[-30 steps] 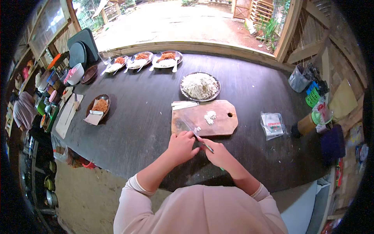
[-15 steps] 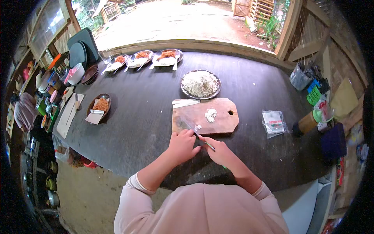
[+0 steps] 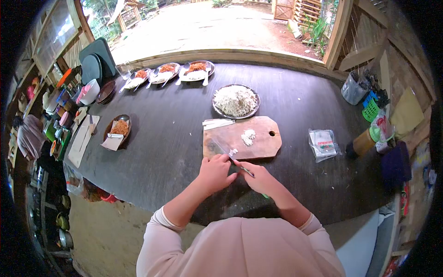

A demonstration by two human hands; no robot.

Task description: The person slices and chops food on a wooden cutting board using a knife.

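Observation:
A wooden cutting board [image 3: 263, 147] lies on the dark table, with a small white chopped heap [image 3: 248, 137] on it and a few white bits near the knife [image 3: 223, 146]. My right hand [image 3: 256, 178] is wrapped round the knife's handle, the blade pointing up and left over the board. At the board's lower left edge rests my left hand [image 3: 215, 171], its fingers curled; what they press on is too small to make out. White strips [image 3: 218, 123] lie along the board's upper left edge. Just behind stands a plate heaped with white shreds [image 3: 236, 100].
Three plates of food [image 3: 197, 71] stand at the back left. A brown bowl [image 3: 125, 138] holds orange shreds. To the right lie a plastic packet [image 3: 324, 144] and a green basket [image 3: 371, 112]. Another person [image 3: 31, 137] is at the far left.
The view has shifted slightly. Both hands keep nearly the same place at the board's front edge, with the knife still in my right hand.

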